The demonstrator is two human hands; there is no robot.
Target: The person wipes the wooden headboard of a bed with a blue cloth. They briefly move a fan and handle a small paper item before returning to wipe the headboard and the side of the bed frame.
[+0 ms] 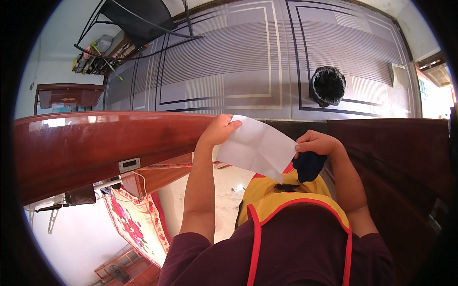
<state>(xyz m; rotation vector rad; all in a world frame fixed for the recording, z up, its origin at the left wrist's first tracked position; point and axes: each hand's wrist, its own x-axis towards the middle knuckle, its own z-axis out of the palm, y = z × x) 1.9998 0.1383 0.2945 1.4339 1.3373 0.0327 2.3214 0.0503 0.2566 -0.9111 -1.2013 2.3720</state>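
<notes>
A thin white sheet [256, 144] with fold creases, perhaps paper or a wipe, is stretched between my two hands. My left hand [219, 130] pinches its upper left corner between thumb and fingers. At the sheet's right corner, my right hand [315, 142] grips it between thumb and forefinger. A bunched dark blue cloth [308, 166] hangs below the same right hand, seemingly held by its other fingers, which are partly hidden. Both hands are in front of a yellow apron [304, 203] with red edging.
A reddish-brown wooden door [89, 143] with a metal latch plate stands at left, a darker door panel [386, 153] at right. Beyond the threshold are a black-lined bin [328, 86], a black chair [137, 18] and a loaded shelf [120, 50]. A floral-covered bed [136, 221] is at lower left.
</notes>
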